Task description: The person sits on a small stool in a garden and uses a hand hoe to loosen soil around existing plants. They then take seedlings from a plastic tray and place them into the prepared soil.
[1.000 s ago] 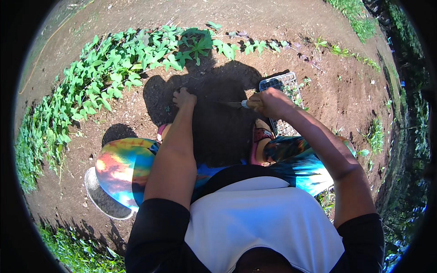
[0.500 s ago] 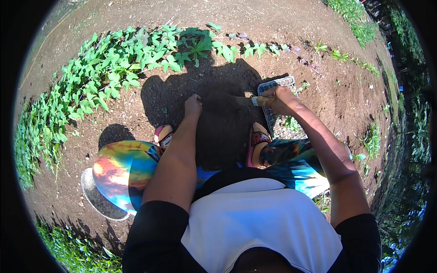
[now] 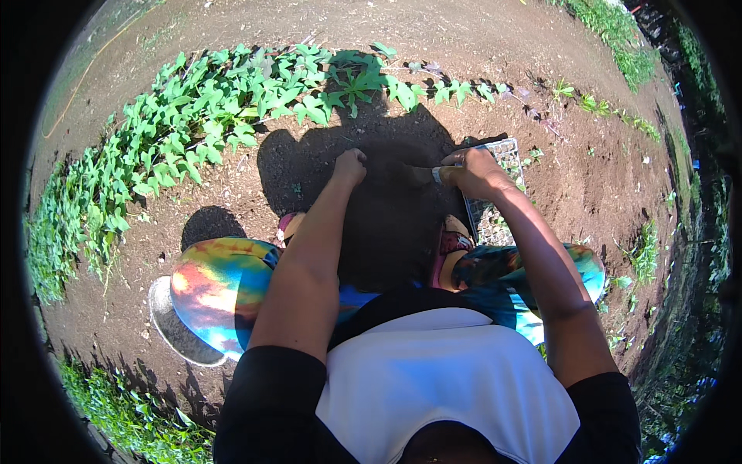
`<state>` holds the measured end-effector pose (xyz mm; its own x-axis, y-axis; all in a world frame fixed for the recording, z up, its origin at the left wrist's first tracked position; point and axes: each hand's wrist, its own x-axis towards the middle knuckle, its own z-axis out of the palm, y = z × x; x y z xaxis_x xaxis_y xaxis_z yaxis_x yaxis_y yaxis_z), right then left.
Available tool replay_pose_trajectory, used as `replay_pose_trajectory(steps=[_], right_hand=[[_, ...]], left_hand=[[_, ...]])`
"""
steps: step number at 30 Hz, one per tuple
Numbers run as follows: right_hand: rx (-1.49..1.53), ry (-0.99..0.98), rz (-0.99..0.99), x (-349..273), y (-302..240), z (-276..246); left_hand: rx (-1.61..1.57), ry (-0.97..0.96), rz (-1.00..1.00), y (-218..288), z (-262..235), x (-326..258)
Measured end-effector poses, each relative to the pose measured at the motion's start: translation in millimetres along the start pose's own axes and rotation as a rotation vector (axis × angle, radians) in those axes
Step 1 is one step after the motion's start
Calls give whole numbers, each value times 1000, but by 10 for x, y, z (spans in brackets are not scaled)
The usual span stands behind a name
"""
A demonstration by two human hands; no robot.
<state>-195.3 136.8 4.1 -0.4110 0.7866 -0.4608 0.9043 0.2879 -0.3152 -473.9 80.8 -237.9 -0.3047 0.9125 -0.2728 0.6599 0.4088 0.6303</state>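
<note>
My right hand (image 3: 473, 174) is closed around the handle of a hand trowel (image 3: 418, 175). The blade points left over dark, shaded soil (image 3: 386, 232), and its tip cannot be made out against the ground. To the left, my left hand (image 3: 350, 166) is closed just above the same soil, at the edge of my shadow. Its fingers curl inward, so anything within them is hidden. A gridded seedling tray (image 3: 507, 157) lies beside and partly under my right hand and forearm, with small green plants around it.
Leafy green vines (image 3: 224, 100) curve across the far side and down the left. My feet and patterned trouser legs (image 3: 224, 290) flank the shaded soil. A pale, round-edged object (image 3: 174, 332) sits by my left leg. Grass (image 3: 139, 417) grows at lower left.
The whole view has shifted slightly to the right. Against the ground, my right hand and the trowel have moved a little left, away from the tray. My left hand stays almost in place.
</note>
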Motion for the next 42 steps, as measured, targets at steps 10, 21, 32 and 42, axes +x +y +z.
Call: replay_pose_trajectory(steps=[10,21,32,42], right_hand=[[-134,-28,-672,-195,-2196,-799],[-352,199,-1004,430,-4310,895],[-345,117,-1163,574,-4342,843],[-95,110,-951,398,-3395,-461]], left_hand=[[72,-222,-253,501,-3551,-262],[260,992,-800,-1759,-3336,-2840],[-810,1282,-754,-2505,-2045,-2506],[-489,518,-379,-893,-2230,-1705]])
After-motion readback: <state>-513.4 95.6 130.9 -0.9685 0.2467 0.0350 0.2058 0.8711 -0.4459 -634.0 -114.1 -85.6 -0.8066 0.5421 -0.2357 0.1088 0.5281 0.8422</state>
